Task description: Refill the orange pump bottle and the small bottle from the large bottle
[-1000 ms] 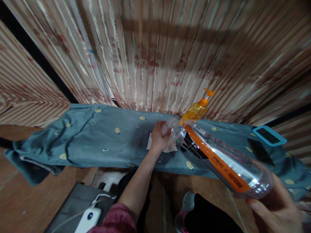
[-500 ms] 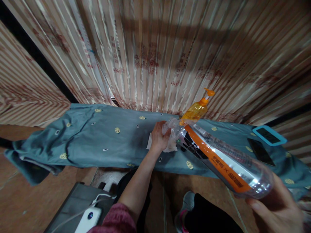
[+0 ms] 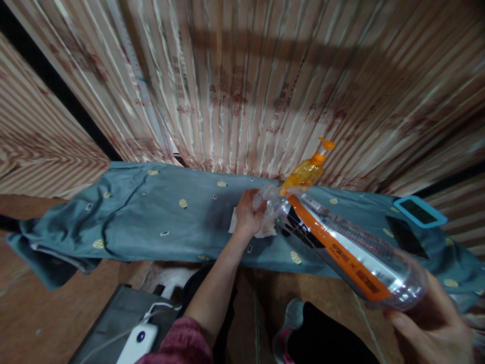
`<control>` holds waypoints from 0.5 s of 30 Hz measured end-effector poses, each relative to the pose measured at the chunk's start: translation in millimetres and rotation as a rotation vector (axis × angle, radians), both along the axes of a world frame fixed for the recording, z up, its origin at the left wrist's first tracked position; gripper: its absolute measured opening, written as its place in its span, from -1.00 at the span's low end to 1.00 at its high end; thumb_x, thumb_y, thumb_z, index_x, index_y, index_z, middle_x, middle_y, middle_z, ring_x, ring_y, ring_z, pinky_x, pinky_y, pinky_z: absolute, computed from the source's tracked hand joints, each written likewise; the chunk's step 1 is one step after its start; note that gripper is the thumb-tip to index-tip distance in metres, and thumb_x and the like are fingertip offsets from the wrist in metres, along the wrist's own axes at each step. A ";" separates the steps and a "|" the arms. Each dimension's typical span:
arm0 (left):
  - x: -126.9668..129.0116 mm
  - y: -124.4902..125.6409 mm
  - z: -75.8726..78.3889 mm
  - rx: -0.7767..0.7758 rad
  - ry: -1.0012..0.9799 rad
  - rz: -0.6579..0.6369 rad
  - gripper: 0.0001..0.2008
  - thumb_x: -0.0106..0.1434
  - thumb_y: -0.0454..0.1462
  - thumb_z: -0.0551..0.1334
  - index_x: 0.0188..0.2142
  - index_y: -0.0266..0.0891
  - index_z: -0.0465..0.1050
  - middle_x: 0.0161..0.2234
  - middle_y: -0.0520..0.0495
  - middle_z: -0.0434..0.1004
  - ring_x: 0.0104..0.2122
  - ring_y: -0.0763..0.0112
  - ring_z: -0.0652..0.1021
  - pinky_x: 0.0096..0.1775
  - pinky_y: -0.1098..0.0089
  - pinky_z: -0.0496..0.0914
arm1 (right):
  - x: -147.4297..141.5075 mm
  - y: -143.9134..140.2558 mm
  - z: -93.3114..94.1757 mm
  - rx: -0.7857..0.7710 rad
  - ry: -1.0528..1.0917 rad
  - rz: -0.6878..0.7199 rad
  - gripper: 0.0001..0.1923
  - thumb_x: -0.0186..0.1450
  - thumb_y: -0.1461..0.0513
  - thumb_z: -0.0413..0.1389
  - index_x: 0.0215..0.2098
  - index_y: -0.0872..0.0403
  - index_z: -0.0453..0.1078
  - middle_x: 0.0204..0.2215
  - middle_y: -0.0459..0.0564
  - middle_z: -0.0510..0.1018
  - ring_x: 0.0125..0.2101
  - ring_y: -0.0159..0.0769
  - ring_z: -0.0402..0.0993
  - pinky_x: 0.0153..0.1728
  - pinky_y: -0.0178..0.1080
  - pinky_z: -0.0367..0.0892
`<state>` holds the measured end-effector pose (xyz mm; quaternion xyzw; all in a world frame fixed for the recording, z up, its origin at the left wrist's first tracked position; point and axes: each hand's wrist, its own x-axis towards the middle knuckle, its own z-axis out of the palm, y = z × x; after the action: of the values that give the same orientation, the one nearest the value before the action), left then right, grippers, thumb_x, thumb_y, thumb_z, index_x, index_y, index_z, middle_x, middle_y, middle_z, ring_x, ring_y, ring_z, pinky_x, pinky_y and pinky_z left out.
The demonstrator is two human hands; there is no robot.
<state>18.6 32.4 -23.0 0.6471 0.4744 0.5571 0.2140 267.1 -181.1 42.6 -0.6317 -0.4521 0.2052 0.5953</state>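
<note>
My right hand (image 3: 432, 318) grips the base of a large clear plastic bottle (image 3: 341, 247) with an orange, black and silver label. The bottle is tilted, its neck end pointing left and down toward my left hand (image 3: 250, 212). My left fingers are closed around a clear piece (image 3: 259, 198) at the bottle's mouth; I cannot tell whether it is a separate small container. Beneath that hand, a white tissue (image 3: 267, 230) lies on the cloth. Just behind the bottle's neck stands an orange pump bottle (image 3: 304, 173) of yellow liquid, partly covered.
A grey-green cloth (image 3: 132, 227) with yellow prints covers the narrow table. On its right lie a blue-framed tablet (image 3: 420, 211) and a dark phone (image 3: 407, 236). A striped curtain (image 3: 235, 101) hangs behind. A white power bank (image 3: 138, 344) with a cable rests on a grey box (image 3: 109, 313) at lower left.
</note>
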 end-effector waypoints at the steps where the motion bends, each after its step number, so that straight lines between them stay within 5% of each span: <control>1: 0.0 0.2 -0.1 0.002 -0.003 -0.001 -0.68 0.36 -0.07 0.18 -0.05 -0.24 0.44 -0.17 -0.17 0.57 -0.14 0.16 0.59 -0.08 0.20 0.46 | -0.5 0.0 0.4 0.001 0.047 -0.003 -0.07 -0.17 0.14 0.50 0.20 -0.14 0.47 0.22 -0.04 0.51 0.28 0.05 0.34 0.24 -0.12 0.20; 15: 1.4 0.6 -1.4 0.009 -0.014 0.007 -0.73 0.34 -0.12 0.20 -0.07 -0.23 0.44 -0.17 -0.16 0.58 -0.13 0.17 0.59 -0.08 0.21 0.47 | -6.5 3.3 9.1 -0.036 0.160 -0.050 -0.06 -0.25 0.20 0.53 0.15 -0.15 0.52 0.23 0.03 0.49 0.31 0.27 0.24 0.30 0.20 -0.02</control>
<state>20.0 33.0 -24.4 0.6426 0.4727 0.5643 0.2125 260.6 -177.9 51.6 -0.6351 -0.3836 0.2481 0.6229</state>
